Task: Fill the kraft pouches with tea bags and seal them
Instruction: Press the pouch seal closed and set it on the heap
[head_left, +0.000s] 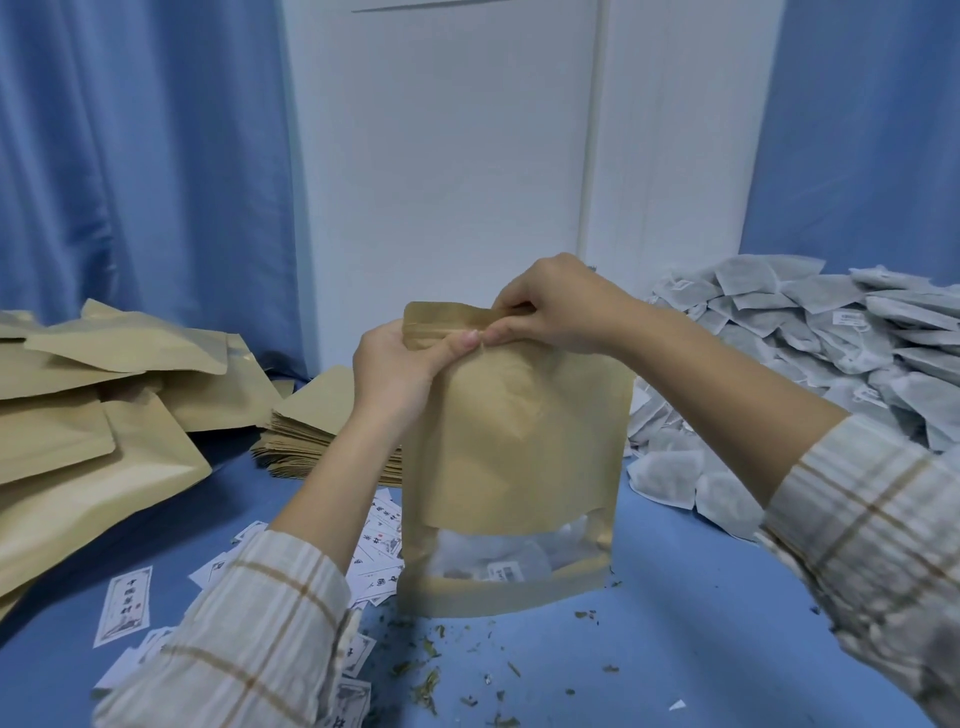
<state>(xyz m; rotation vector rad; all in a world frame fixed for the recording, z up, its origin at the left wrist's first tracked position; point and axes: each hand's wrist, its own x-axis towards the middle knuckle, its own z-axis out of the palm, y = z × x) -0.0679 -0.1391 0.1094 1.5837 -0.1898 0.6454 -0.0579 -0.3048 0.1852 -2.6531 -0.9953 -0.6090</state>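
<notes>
Two hands meet at the top of one kraft pouch (511, 441) in the head view, and that meeting point is what my next move turns on. My left hand (400, 371) pinches the zip strip from the left, thumb in front, and my right hand (558, 306) pinches the same strip just beside it, fingertips nearly touching the left thumb; both are clamped on the pouch's top edge, with nothing else in either. The strip's long axis runs left to right across me, tilted slightly, so I judge the coming press should travel sideways along it, the right hand toward the right corner and the left toward the left. The pouch stands upright on the blue worktop (701, 623), straight ahead and between my forearms, its height running up toward the hands. It looks plump in the body, creased, with a clear window low down showing tea bags (498, 561) inside, so I take filling as done and sealing as the step in hand. Whether the zip is closed anywhere along its length, I cannot tell. Loose tea bags are heaped at right (831, 353), flat empty pouches are stacked at left (322, 426), and printed labels (127, 605) and leaf crumbs lie scattered near the pouch's base.
</notes>
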